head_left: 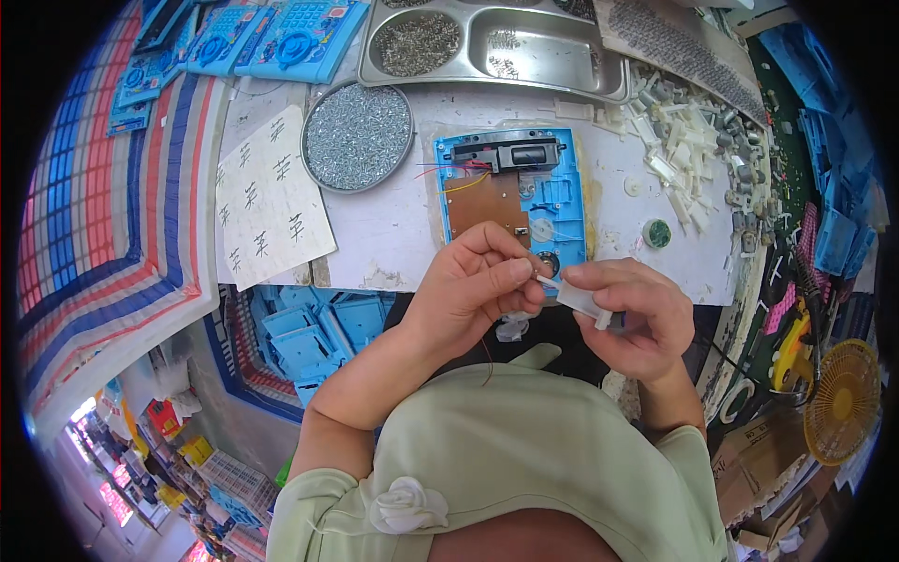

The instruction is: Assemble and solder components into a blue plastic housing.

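Two bare hands close together: the right hand has its fingers wrapped on a white plastic piece, the left hand has fingers pinched beside it, can't tell on what. Just beyond, a blue casing with a brown board sits on the tabletop; round dish of screws left, heaped white parts right.

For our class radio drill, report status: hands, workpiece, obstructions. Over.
Right hand holding white plastic piece; left hand beside it, grip unclear. Blue casing beyond, brown board inside. Left hand hiding casing's near-left corner.
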Motion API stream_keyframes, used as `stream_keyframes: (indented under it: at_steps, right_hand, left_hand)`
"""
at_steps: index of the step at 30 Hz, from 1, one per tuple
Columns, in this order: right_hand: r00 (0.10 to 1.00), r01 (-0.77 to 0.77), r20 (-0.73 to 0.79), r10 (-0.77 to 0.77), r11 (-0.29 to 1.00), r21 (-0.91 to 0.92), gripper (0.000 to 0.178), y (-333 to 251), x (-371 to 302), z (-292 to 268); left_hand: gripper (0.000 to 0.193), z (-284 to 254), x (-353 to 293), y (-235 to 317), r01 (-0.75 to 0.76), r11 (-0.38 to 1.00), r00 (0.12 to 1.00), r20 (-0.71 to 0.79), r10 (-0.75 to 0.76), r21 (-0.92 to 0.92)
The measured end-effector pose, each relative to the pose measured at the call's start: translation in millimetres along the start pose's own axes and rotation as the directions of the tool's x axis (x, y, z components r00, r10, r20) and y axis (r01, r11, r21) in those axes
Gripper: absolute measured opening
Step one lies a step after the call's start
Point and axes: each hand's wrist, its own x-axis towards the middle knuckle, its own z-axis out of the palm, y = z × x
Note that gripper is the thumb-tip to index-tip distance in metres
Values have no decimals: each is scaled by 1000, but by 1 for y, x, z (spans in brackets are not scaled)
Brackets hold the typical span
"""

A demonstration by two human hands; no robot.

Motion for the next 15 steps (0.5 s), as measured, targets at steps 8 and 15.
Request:
stream_keyframes:
  at_steps: [8,15]
  right_hand:
    - [999,3,-40,-3,1000,13,40,2,-6,-1]
    - [964,-263,-28,264,964,43,32,5,-36,-15]
  left_hand:
    - [13,9,4,-6,-53,993,998,27,50,104]
    - [22,40,-4,17,-303,369,952,261,161,879]
